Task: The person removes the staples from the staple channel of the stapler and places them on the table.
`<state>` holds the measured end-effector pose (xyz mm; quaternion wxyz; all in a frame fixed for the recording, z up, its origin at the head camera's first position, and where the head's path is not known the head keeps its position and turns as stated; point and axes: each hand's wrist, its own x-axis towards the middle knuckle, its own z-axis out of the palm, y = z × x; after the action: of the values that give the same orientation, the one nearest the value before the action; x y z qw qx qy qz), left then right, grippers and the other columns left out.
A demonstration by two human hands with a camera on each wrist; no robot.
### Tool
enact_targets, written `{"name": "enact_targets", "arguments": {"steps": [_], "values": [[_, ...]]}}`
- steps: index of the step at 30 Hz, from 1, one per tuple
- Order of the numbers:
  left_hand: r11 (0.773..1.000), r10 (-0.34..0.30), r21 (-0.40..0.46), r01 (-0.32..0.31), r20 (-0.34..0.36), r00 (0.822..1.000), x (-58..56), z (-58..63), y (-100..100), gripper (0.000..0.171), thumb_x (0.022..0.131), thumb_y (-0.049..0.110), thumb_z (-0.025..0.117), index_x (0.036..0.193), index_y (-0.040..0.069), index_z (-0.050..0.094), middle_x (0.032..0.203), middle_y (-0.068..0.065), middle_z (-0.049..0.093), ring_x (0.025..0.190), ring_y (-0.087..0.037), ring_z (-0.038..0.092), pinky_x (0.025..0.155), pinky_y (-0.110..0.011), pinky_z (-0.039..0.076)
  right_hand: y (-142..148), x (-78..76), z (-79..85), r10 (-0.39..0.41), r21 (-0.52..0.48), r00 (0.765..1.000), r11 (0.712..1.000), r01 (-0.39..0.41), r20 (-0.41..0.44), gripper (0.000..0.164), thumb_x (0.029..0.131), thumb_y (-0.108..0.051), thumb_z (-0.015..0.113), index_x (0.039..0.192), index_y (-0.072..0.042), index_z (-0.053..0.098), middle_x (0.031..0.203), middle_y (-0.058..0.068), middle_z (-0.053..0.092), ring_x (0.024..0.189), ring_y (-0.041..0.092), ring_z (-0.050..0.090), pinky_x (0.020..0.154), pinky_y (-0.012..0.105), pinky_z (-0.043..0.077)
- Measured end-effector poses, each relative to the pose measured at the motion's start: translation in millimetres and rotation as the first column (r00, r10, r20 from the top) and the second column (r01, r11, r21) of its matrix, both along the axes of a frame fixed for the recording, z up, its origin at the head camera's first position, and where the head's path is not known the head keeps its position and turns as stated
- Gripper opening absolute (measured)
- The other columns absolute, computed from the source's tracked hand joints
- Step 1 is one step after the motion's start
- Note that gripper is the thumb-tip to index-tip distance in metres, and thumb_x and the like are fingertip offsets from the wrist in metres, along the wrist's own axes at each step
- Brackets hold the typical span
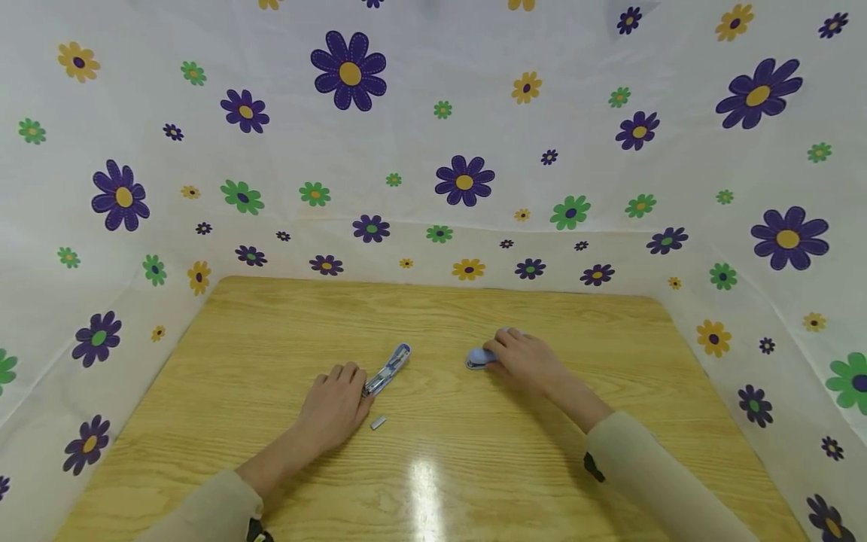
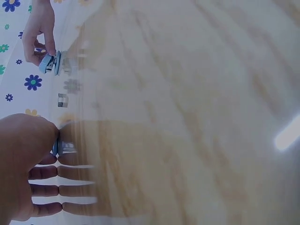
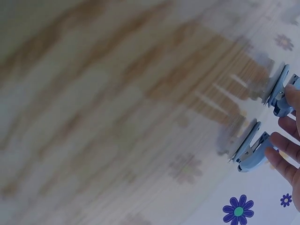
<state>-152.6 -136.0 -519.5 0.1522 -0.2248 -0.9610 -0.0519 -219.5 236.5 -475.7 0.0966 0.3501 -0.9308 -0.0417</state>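
Floral sheeting (image 1: 420,45) backs the wood-grain counter (image 1: 284,324). The left grip (image 1: 333,404) pinches the near end of an opened stapler (image 1: 389,369), likely its firmest hold; beside it lies a staple strip (image 1: 378,423), probably brittle; the right grip (image 1: 530,363) clasps a blue stapler (image 1: 479,356), seemingly light, stiff.

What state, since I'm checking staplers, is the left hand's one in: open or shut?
Open: in the head view, this stapler lies with its metal inside uncovered.

Counts one left hand (image 1: 332,409), one right hand (image 1: 530,366), one table (image 1: 271,324), one staple strip (image 1: 378,423).
Adds two sleeves (image 1: 667,470); shows two staplers (image 1: 393,367) in the head view, one at each hand, and two beside the right hand in the right wrist view, leaving the total uncertain.
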Motion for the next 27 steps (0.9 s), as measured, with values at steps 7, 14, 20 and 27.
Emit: {"name": "enact_targets", "arguments": {"steps": [7,14,20,27], "values": [[0.998,0.007,0.06,-0.008,0.019,1.0,1.7,-2.7,-1.5,0.029,0.099,0.033,0.074,0.103,0.008,0.059,0.098,-0.007,0.06,0.087,-0.025,0.062,0.075,-0.045,0.055,-4.0,3.6,0.1,0.012,0.017,1.0,1.0,-0.012,0.002,0.033,0.1,-0.033,0.073,0.125,-0.012,0.07,0.114,0.004,0.069,0.103,0.021,0.067,0.09,0.038,0.06],[0.99,0.018,0.138,-0.025,0.055,0.998,0.5,-3.2,-1.7,0.043,0.1,0.045,0.071,0.112,0.005,0.06,0.099,-0.008,0.064,0.091,-0.026,0.066,0.076,-0.044,0.056,-10.1,9.6,0.5,0.051,-0.022,0.998,0.999,-0.05,0.024,0.031,0.099,-0.027,0.075,0.125,-0.012,0.071,0.115,0.005,0.07,0.106,0.022,0.068,0.093,0.039,0.06],[0.978,-0.034,0.207,0.024,0.045,0.998,5.9,10.5,11.6,0.048,0.098,0.045,0.074,0.119,0.003,0.063,0.11,-0.011,0.067,0.103,-0.028,0.067,0.084,-0.044,0.057,-17.1,14.8,-0.1,0.1,-0.042,0.995,0.994,-0.1,0.007,0.03,0.098,-0.026,0.075,0.125,-0.014,0.071,0.11,0.003,0.069,0.099,0.018,0.067,0.084,0.035,0.061],[0.976,-0.105,0.187,0.111,-0.039,0.994,8.9,18.6,37.0,0.047,0.096,0.047,0.075,0.118,0.006,0.067,0.11,-0.007,0.07,0.104,-0.026,0.068,0.088,-0.041,0.059,-25.4,21.3,-2.0,0.169,-0.052,0.986,0.984,-0.169,-0.017,0.028,0.098,-0.025,0.075,0.123,-0.014,0.071,0.108,0.001,0.067,0.097,0.015,0.066,0.081,0.031,0.059]]}}
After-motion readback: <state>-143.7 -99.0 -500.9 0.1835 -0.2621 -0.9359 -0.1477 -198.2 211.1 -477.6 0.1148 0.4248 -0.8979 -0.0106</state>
